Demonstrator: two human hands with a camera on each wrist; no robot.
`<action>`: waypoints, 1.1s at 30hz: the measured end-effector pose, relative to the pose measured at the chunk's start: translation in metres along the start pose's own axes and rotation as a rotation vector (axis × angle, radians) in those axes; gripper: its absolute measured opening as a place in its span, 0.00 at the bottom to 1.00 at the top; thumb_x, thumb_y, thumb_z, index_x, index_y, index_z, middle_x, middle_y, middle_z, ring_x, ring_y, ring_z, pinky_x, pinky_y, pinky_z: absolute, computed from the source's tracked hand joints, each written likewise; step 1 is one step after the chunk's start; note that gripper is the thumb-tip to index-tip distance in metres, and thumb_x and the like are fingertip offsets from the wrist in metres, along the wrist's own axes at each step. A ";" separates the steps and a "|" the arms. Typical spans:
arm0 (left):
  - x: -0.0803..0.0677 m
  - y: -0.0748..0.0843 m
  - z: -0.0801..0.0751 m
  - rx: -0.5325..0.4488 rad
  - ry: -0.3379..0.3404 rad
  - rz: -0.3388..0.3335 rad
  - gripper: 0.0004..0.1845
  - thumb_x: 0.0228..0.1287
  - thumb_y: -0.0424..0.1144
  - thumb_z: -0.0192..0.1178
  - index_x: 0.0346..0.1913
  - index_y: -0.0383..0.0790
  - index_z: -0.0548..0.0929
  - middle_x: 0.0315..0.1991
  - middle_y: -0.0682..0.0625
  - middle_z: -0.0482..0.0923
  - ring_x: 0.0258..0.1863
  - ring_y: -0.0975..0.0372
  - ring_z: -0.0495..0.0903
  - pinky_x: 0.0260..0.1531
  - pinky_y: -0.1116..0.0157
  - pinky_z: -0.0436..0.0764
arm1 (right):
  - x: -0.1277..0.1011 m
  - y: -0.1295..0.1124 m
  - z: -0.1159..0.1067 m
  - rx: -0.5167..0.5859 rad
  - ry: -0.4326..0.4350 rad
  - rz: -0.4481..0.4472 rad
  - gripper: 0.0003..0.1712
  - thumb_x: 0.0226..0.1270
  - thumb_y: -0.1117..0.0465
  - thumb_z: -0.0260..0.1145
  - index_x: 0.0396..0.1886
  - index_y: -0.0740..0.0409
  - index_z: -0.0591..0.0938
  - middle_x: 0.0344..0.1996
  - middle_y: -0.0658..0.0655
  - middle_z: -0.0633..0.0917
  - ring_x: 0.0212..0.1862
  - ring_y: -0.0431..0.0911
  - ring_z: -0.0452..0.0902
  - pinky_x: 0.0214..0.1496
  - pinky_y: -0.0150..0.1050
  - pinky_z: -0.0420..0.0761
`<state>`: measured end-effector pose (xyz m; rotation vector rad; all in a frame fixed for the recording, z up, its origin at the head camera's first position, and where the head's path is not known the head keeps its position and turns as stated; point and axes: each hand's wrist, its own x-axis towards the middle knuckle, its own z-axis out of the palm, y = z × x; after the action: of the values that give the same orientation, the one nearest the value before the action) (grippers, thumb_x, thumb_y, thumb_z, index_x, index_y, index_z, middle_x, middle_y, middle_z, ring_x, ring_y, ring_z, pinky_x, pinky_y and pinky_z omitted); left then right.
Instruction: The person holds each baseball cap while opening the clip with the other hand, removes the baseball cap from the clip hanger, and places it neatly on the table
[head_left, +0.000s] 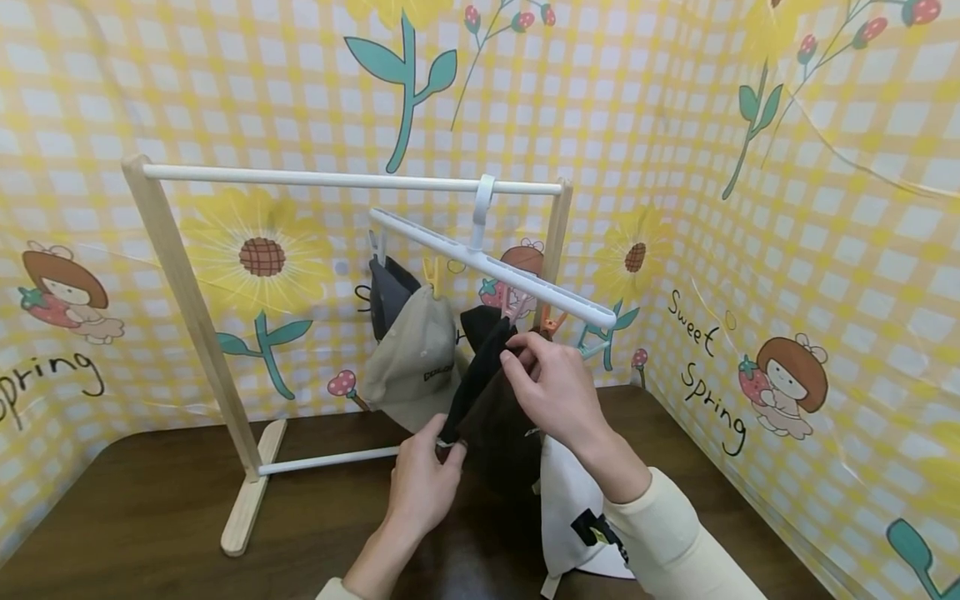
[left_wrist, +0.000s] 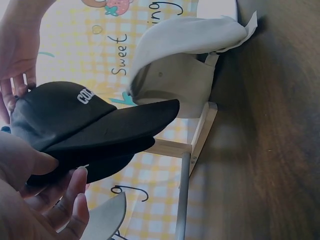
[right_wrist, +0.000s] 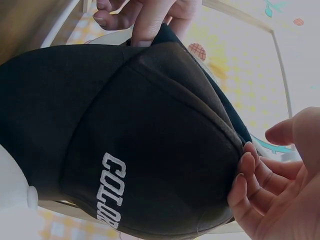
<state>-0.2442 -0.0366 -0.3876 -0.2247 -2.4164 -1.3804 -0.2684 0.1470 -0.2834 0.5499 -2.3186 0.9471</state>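
Two caps, a dark one (head_left: 386, 292) and a beige one (head_left: 416, 358), already hang from clips on the white hanger (head_left: 491, 267) on the wooden rack (head_left: 180, 275). The black cap (head_left: 483, 375) is held up just under the orange clip (head_left: 551, 323), seemingly not yet clipped. The left hand (head_left: 423, 487) pinches its brim; the right hand (head_left: 551, 383) grips its crown. A white cap (head_left: 570, 517) waits on the table (head_left: 150, 517)

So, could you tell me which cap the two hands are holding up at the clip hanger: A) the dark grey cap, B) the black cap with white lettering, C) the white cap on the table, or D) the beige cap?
B: the left hand pinches the black cap by its brim and the right hand grips its top, just under the clip hanger.
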 end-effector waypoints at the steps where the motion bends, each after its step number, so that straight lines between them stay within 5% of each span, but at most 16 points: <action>1: 0.000 0.000 0.000 -0.003 -0.001 -0.002 0.06 0.71 0.36 0.62 0.46 0.52 0.82 0.19 0.57 0.77 0.18 0.64 0.74 0.23 0.61 0.71 | 0.000 0.000 0.001 -0.006 0.001 0.000 0.12 0.76 0.54 0.62 0.46 0.54 0.87 0.23 0.44 0.82 0.20 0.39 0.76 0.26 0.40 0.76; 33: -0.001 -0.003 0.001 -0.055 -0.021 0.007 0.07 0.71 0.34 0.62 0.46 0.51 0.82 0.20 0.54 0.80 0.20 0.66 0.77 0.24 0.60 0.72 | -0.001 -0.005 0.011 -0.167 0.005 -0.043 0.11 0.74 0.56 0.63 0.37 0.53 0.89 0.15 0.43 0.77 0.17 0.38 0.70 0.19 0.38 0.71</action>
<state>-0.2443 -0.0367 -0.3908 -0.2626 -2.3942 -1.4504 -0.2688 0.1362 -0.2882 0.5255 -2.3443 0.7262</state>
